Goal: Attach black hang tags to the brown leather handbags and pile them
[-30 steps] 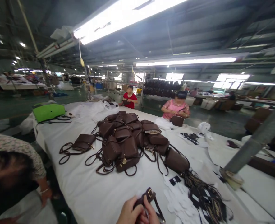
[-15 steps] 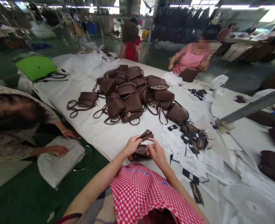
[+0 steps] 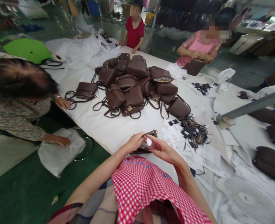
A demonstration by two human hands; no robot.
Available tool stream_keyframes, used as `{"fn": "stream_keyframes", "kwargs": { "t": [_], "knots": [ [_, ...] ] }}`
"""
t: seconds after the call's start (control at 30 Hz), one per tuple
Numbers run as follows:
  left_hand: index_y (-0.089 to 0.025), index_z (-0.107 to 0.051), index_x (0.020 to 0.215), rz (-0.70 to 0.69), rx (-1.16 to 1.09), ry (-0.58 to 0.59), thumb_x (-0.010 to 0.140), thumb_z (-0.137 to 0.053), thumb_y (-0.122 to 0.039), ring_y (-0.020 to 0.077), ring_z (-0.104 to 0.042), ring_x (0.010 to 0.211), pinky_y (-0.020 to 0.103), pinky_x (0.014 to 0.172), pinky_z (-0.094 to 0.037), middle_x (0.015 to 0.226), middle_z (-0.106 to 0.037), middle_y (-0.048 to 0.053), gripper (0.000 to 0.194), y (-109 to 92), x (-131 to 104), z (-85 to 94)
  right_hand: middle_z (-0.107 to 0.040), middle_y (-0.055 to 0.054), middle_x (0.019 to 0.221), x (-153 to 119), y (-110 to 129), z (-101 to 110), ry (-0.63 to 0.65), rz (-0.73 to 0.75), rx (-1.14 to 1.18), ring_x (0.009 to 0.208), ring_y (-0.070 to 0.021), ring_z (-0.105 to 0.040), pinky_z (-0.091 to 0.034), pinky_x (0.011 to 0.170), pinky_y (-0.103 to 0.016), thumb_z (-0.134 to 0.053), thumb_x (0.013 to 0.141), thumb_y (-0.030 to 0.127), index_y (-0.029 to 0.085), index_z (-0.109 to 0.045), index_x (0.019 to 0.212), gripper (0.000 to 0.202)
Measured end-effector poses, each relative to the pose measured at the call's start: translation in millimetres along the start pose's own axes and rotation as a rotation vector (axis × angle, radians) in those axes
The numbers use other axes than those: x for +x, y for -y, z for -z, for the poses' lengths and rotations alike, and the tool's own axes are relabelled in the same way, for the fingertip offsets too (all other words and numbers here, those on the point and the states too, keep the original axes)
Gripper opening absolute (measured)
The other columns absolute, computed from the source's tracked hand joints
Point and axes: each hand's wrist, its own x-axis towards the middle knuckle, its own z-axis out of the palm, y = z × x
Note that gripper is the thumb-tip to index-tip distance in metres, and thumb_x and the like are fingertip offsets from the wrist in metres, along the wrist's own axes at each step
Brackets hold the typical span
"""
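Note:
Close in front of me, at the table edge, is a small brown handbag [image 3: 140, 151], mostly covered by my hands. My left hand [image 3: 134, 142] is closed on its upper edge, where a dark strip with a gold-coloured metal fitting [image 3: 154, 132] sticks out. My right hand [image 3: 165, 150] reaches in from the other side with bent fingers around a small white oval piece [image 3: 148, 141]. Whether that piece touches the bag I cannot tell. Beyond my hands lies a pile of brown handbags [image 3: 134, 95] with straps, and one more handbag [image 3: 86, 90] sits to its left.
Black tags [image 3: 195, 133] and white paper pieces [image 3: 174, 133] lie to the right on the white-covered table [image 3: 114, 133]. A slanted metal pole [image 3: 251, 104] and a fan [image 3: 246, 197] are at the right. One co-worker [image 3: 18, 99] leans in at left; two people stand across the table.
The small white oval piece now shows between my hands, and my right hand has turned flatter. The left co-worker's one hand has moved onto the table. A handbag has been added atop the pile.

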Motion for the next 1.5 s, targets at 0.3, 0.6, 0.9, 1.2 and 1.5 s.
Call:
{"fn": "stream_keyframes", "kwargs": {
  "t": [0.3, 0.6, 0.9, 1.2, 1.5],
  "knots": [
    [-0.019, -0.057, 0.103, -0.02, 0.204, 0.058, 0.089, -0.044, -0.023, 0.0179, -0.057, 0.089, 0.029, 0.085, -0.044, 0.096, -0.063, 0.003, 0.02, -6, -2, -6.3, -0.064, -0.005, 0.078, 18, -1, 5, -0.361, 0.131, -0.37, 0.078, -0.0188, -0.06, -0.049, 0.077, -0.032, -0.049, 0.087, 0.03, 0.022, -0.067, 0.077, 0.023],
    [-0.016, -0.056, 0.11, 0.055, -0.107, 0.056, 0.09, -0.044, -0.029, 0.0147, -0.059, 0.07, 0.027, 0.075, -0.046, 0.077, -0.063, 0.0, 0.027, -4, -2, -8.7, -0.067, -0.002, 0.071, 24, -21, -7, -0.436, -0.044, -0.15, 0.066, -0.0172, -0.064, -0.055, 0.069, -0.032, -0.051, 0.087, 0.042, 0.021, -0.064, 0.081, 0.025],
    [-0.015, -0.064, 0.087, 0.137, -0.155, -0.124, 0.094, -0.036, -0.039, 0.0152, -0.056, 0.082, 0.025, 0.078, -0.044, 0.084, -0.065, 0.003, 0.037, 4, 1, -18.7, -0.068, -0.002, 0.068, 31, -29, -14, -0.449, -0.156, 0.058, 0.07, -0.0201, -0.068, -0.058, 0.07, -0.035, -0.055, 0.082, 0.046, 0.023, -0.059, 0.074, 0.025],
    [-0.014, -0.057, 0.073, 0.155, -0.071, -0.141, 0.092, -0.036, -0.032, 0.0128, -0.048, 0.068, 0.024, 0.066, -0.039, 0.07, -0.055, 0.0, 0.033, 7, 2, -18.4, -0.067, -0.002, 0.071, 32, -30, -19, -0.434, -0.183, 0.283, 0.068, -0.0187, -0.068, -0.06, 0.061, -0.031, -0.066, 0.072, 0.054, 0.02, -0.062, 0.074, 0.034],
    [-0.014, -0.061, 0.068, 0.137, -0.018, -0.257, 0.089, -0.042, -0.026, 0.0115, -0.05, 0.063, 0.022, 0.062, -0.039, 0.064, -0.059, -0.001, 0.03, 1, 3, -18.9, -0.061, 0.002, 0.049, 31, -21, -22, -0.355, -0.481, 0.401, 0.043, -0.0092, -0.06, -0.052, 0.04, -0.016, -0.068, 0.075, 0.03, 0.015, -0.059, 0.069, 0.018]
  ]
}}
